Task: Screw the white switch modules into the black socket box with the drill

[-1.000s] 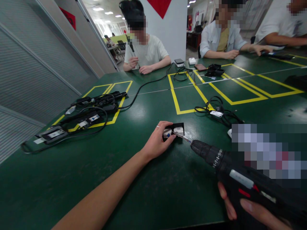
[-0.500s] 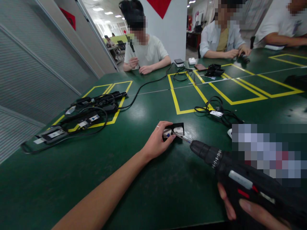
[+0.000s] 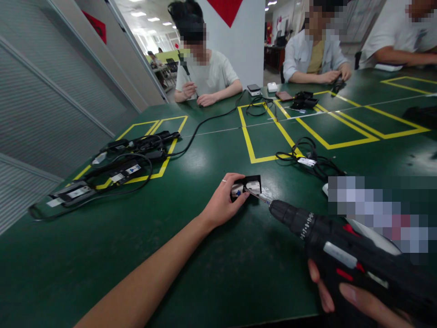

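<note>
I am watching through the head camera, and my left hand (image 3: 223, 202) is curled partly closed over the left end of a small black case (image 3: 253, 187), fingers along its far side and thumb at the near edge, I take it to keep the case from turning or sliding under the tool. The case sits on the worktop (image 3: 218, 264) in front of me, its open side facing up and toward me, which leaves the inside within the tool's reach. My right hand (image 3: 372, 307) is wrapped around the grip of a power drill (image 3: 327, 246), though the drill hides much of it, so I cannot tell whether the trigger is pressed. The drill leans in from the right, probably so the long bit (image 3: 261, 197) clears the case wall; its tip ends inside, but whether it is seated on a screw is too small to judge. Compared with half a second ago, my grip and the case look unchanged and the whole view has drifted slightly. Across from me, a co-worker's dark tool (image 3: 337, 85) now tips down toward the worktop, where it pointed more sideways before.
</note>
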{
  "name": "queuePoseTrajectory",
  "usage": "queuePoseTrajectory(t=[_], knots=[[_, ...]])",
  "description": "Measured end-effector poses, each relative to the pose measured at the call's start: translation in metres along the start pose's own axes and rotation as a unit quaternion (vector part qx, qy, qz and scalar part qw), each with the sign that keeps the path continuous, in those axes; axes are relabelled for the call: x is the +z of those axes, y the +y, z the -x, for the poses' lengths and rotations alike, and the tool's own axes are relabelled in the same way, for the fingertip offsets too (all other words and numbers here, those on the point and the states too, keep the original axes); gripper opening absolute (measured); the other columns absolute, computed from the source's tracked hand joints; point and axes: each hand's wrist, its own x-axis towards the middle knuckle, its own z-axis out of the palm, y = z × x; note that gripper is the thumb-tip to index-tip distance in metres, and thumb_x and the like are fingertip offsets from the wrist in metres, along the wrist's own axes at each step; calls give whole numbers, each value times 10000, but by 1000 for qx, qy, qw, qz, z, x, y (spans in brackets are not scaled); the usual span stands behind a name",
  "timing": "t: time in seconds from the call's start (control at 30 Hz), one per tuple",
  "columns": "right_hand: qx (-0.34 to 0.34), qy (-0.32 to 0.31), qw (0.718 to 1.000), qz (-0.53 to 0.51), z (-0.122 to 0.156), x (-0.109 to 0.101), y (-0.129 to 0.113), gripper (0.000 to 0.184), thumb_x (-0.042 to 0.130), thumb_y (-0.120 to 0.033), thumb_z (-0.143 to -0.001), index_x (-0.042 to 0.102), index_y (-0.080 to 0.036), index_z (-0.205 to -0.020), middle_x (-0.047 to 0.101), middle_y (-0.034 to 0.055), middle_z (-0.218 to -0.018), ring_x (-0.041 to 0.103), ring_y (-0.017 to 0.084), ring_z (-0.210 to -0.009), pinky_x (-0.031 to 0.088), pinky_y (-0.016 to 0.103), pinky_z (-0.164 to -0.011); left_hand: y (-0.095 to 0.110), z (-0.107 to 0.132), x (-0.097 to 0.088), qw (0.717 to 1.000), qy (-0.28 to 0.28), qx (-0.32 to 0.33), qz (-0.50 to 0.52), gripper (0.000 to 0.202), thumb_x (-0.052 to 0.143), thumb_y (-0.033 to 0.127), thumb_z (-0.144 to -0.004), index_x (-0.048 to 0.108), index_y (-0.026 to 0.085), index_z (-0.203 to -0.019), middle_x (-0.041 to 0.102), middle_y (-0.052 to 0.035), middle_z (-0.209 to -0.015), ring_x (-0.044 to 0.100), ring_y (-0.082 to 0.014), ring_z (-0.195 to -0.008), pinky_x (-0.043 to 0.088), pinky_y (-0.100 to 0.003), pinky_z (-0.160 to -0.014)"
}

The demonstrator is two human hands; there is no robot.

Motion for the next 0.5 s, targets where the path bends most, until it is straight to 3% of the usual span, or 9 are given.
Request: queuePoseTrajectory(t=[0.13, 0.27, 0.5], knots=[[-10, 23, 1000, -11, -9, 11, -11, 346, 696, -526, -598, 711, -261, -821, 693, 63, -594, 634, 289, -463, 565, 410, -468, 1, 0, -1, 1000, -2, -2, 1, 356, 532, 280, -894, 439, 213, -1231, 504, -96, -1198, 519, -222, -1117, 440, -440, -992], [-6, 25, 999, -20, -7, 7, -5, 340, 700, -505, -603, 714, -266, -845, 707, 67, -618, 636, 290, -452, 567, 414, -454, 0, 0, 0, 1000, -1, -1, -5, 362, 541, 278, -891, 438, 212, -1231, 505, -92, -1203, 517, -217, -1115, 441, -431, -992], [18, -21, 999, -30, 7, -13, 17, 275, 636, -432, -760, 694, -313, -1001, 764, 52, -734, 681, 266, -518, 568, 376, -521, -2, 0, 2, 1000, 3, 3, -1, 365, 539, 277, -889, 434, 217, -1234, 504, -96, -1202, 516, -224, -1122, 437, -443, -992]])
